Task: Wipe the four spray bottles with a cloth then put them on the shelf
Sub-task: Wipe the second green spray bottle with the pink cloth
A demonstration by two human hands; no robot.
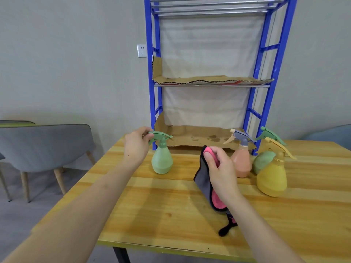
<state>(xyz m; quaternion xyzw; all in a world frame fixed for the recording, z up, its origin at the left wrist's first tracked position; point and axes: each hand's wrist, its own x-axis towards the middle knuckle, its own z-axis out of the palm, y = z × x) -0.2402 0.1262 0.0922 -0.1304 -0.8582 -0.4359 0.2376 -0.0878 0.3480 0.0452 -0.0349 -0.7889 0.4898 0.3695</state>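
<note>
Head view: my left hand (135, 143) has its fingers (147, 130) pinched on the back of the sprayer head of the pale green bottle (162, 158). That bottle stands upright on the table (152, 205), just in front of the shelf (152, 92) and its left post. My right hand (220, 168) holds the grey-and-pink cloth (203, 179) bunched in curled fingers, near the bottle but not touching it.

I'd steady the bottle by the neck rather than the trigger, I think, then wrap the cloth round the belly and turn it.

The peach bottle (241, 162), second green bottle (263, 160) and yellow bottle (271, 177) cluster just beside my right wrist, so a careless swing could topple them. The table's near middle is open. The cardboard (190, 135) on the lowest shelf has a raised flap at the left to clear.
</note>
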